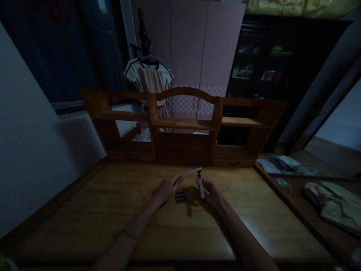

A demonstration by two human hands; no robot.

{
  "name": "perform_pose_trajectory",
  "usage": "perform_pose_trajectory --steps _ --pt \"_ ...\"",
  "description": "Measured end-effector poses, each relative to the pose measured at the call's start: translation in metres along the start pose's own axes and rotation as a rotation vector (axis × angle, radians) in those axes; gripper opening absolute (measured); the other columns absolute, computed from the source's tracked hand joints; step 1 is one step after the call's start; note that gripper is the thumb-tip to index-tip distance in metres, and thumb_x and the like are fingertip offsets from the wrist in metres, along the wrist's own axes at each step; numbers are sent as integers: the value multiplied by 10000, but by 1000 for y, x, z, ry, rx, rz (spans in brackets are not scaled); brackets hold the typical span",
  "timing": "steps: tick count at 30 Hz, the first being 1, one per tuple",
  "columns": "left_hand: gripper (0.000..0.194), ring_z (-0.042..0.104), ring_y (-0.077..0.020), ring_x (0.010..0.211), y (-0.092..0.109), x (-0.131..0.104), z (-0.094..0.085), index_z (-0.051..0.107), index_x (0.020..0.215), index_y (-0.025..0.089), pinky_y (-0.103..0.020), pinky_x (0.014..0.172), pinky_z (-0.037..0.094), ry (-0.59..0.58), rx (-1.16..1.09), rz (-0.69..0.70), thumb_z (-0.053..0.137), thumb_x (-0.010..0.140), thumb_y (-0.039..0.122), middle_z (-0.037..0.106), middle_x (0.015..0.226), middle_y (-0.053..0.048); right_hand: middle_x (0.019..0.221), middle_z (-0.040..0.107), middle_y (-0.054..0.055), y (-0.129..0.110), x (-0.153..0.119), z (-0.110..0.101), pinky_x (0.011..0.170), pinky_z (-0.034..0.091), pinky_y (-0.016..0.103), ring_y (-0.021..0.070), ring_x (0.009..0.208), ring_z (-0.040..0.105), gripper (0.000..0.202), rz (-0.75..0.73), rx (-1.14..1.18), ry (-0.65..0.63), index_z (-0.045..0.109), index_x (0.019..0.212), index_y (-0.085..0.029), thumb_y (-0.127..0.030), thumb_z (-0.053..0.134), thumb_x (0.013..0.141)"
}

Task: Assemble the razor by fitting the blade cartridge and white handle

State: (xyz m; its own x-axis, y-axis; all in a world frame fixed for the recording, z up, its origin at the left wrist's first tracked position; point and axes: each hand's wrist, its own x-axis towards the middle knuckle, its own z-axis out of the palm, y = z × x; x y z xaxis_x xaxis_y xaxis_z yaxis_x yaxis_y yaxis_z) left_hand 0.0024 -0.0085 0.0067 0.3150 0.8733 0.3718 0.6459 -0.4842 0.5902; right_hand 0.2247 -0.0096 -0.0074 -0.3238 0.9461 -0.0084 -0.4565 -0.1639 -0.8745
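Observation:
Over the middle of the wooden desk, my left hand point(169, 188) is closed on the near end of a thin pale strip point(190, 173). The strip's far end meets the dark head of a razor-like tool point(201, 186). My right hand point(212, 191) holds that tool by its light handle, which points downward. Below and between the hands, a small dark ribbed object point(180, 196) lies on the desk. Its details are too dim to make out.
A wooden shelf unit point(184, 123) with small drawers stands along the desk's back edge. Clothes hang point(152, 77) behind it, before a pink wardrobe point(187, 45). Papers point(267, 165) and pale cloth point(335, 207) lie on a lower surface at the right.

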Motion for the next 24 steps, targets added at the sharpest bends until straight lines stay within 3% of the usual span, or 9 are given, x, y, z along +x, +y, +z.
perform_pose_trajectory --steps 5,11,15,21,24 --pt "251 622 -195 816 -4 2 2 568 984 243 -259 705 394 30 63 -71 359 928 368 664 880 -43 638 556 -4 3 -1 -1 391 348 211 89 403 395 129 42 101 38 575 817 -178 -280 499 840" --pt "270 626 -194 847 -5 2 6 561 1012 248 -256 708 390 14 53 -15 344 934 389 670 927 -46 600 530 -37 6 -1 -1 393 367 196 66 362 350 128 83 225 -22 571 872 -171 -255 476 861" --pt "303 636 -202 831 -6 2 8 568 1020 242 -260 687 384 38 126 -65 315 943 391 679 906 -54 591 533 -41 3 -1 -2 397 370 187 66 368 379 110 91 268 -6 569 840 -172 -240 483 852" --pt "308 634 -198 857 -8 0 11 574 1047 238 -259 719 393 28 120 -17 338 935 400 681 957 -68 580 531 -31 0 -2 1 417 398 216 85 380 400 106 62 195 1 571 843 -177 -240 486 841" --pt "301 638 -200 846 -9 3 11 581 1041 240 -259 696 384 18 174 -71 325 943 362 684 939 -72 512 476 -45 -4 -5 2 385 368 212 82 352 354 133 -19 77 9 556 778 -185 -282 491 840"
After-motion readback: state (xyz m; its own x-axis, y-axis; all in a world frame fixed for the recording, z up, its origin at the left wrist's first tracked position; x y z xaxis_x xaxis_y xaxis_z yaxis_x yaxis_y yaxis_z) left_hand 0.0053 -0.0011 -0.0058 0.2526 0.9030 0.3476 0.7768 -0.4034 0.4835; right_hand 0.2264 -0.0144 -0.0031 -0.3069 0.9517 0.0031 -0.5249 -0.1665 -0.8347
